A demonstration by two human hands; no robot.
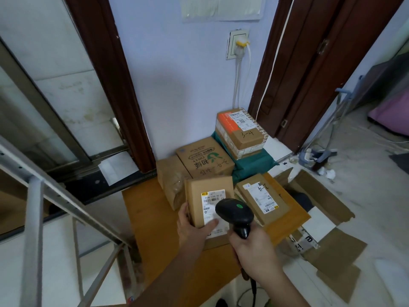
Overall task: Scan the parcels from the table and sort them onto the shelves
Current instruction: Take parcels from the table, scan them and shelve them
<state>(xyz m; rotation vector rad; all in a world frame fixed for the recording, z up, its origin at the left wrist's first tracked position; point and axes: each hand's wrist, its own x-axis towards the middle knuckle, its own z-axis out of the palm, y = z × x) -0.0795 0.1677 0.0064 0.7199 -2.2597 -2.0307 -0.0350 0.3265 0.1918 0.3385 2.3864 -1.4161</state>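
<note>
Pale blue wall (177,85), dark wood door frames (115,85), wall socket (238,44), light floor (376,196).

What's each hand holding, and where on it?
Left hand: the small cardboard parcel, gripped at its lower left edge, thumb across the label. Right hand: the black barcode scanner, fingers wrapped around its handle.

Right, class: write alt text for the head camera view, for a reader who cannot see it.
A person's left hand tilts a small cardboard parcel up on a wooden table while the right hand aims a black barcode scanner at its label. More parcels are piled behind, against a pale wall.
</note>
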